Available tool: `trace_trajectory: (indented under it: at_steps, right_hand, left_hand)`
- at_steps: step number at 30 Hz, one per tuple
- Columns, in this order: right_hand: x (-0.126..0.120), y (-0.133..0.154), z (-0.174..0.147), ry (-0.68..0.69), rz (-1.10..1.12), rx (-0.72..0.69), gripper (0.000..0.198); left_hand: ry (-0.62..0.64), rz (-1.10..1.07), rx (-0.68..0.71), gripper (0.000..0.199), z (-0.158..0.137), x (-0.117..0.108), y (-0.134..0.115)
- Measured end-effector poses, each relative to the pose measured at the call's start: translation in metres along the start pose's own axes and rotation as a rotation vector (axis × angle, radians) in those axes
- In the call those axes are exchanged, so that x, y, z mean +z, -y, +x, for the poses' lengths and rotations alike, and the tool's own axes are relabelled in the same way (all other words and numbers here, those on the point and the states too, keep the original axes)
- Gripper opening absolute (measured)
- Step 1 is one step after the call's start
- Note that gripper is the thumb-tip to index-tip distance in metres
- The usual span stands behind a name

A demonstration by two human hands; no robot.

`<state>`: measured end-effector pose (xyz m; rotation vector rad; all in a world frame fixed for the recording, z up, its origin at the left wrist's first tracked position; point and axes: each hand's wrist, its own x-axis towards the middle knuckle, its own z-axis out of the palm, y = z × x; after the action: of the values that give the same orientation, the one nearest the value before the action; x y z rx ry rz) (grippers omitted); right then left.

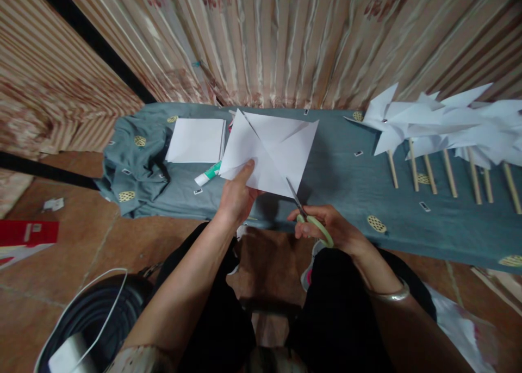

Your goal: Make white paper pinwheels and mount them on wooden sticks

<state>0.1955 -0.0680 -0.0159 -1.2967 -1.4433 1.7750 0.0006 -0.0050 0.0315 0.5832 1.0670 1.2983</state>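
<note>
A square white sheet of paper (281,144) is pinched in my left hand (240,193), thumb on top and fingers underneath. Slits run inward from its top left and top right corners. My right hand (326,223) grips green-handled scissors (314,223), whose blades are at the sheet's lower right corner. To the left lies a stack of white paper (196,139), with a white and green glue stick (209,173) just below it, partly tucked by the held sheet. Something red behind the sheet is mostly hidden.
Several white paper pinwheels (440,123) on wooden sticks lie at the right of the cloth-covered bench (342,188). A pleated curtain (277,41) hangs behind. On the floor at lower left is a dark round bin (101,318) with a white cable, and a red packet (28,234).
</note>
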Motion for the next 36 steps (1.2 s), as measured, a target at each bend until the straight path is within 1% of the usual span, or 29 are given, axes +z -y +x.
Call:
trace_trajectory:
  at_steps: [4, 13, 22, 27, 36]
  right_hand:
    - [0.0010, 0.0027, -0.0007, -0.006, 0.025, 0.028, 0.043]
    - [0.0028, 0.0060, -0.0009, -0.042, 0.082, 0.076, 0.044]
    - [0.0048, 0.0070, -0.0014, -0.075, 0.233, 0.159, 0.049]
    - [0.0052, 0.0087, -0.0015, -0.087, 0.243, 0.161, 0.048]
    - [0.0048, 0.0053, -0.0008, -0.078, 0.174, 0.127, 0.048]
  left_hand:
    - [0.018, -0.012, 0.005, 0.032, -0.0006, 0.0002, -0.0004]
    - [-0.020, -0.020, -0.013, 0.029, -0.0014, 0.0009, -0.0028]
    - [-0.004, -0.018, 0.015, 0.033, -0.0011, -0.0002, -0.0006]
    - [-0.016, -0.022, 0.004, 0.035, -0.0010, 0.0003, -0.0022]
    - [-0.021, -0.030, -0.002, 0.040, -0.0012, 0.0000, -0.0018]
